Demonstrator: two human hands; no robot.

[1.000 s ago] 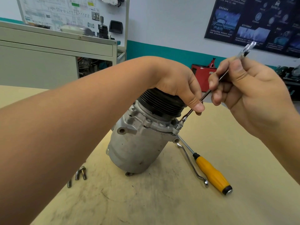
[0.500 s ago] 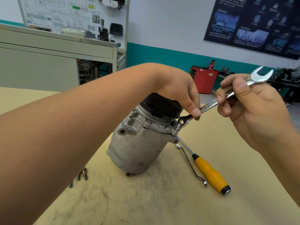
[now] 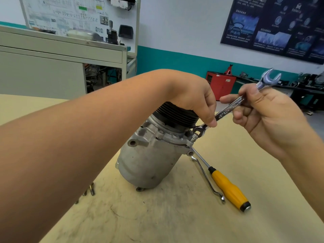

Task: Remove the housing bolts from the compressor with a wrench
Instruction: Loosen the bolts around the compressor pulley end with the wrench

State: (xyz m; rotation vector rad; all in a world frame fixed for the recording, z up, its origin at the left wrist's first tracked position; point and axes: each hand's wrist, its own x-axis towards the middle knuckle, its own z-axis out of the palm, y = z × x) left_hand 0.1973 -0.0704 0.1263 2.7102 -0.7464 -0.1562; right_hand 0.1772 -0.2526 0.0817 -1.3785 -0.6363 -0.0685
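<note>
So the right hand [image 3: 268, 116] had the wrench [image 3: 226, 113] pinched between thumb and curled fingers, up near the open-jaw end, which stuck out above the knuckles. It was up and to the right of the compressor [image 3: 150, 160]. The wrench ran down-left from there to the compressor's flange, and its ring end sat right at the head of a bolt [image 3: 195, 136] on the right edge of that flange. The bolt stood proud of the flange. Honestly couldn't tell if the ring was fully seated over the head or just resting on top of it.

The left hand [image 3: 196, 100] was on top of the compressor, palm down on the black ribbed pulley [image 3: 177, 114], fingers curled over the right rim and gripping it. One fingertip hung down in front of the wrench shank just above the ring end.

The compressor itself stood on end on the table [image 3: 157, 216], pulley up, leaning a bit to the right.

Just right of the compressor's base, a screwdriver [image 3: 228, 188] with a yellow handle lay on the table, its tip near the flange ear and its handle pointing away toward the lower right. A thin bent wrench [image 3: 206, 178] lay alongside it, on the side nearer the compressor. Left of the compressor's base, a few loose bolts [image 3: 92, 190] lay on the table, partly hidden behind the left forearm.

Way behind the compressor were a grey cabinet [image 3: 52, 67] to the left and a red box [image 3: 220, 85] on the floor to the right.
</note>
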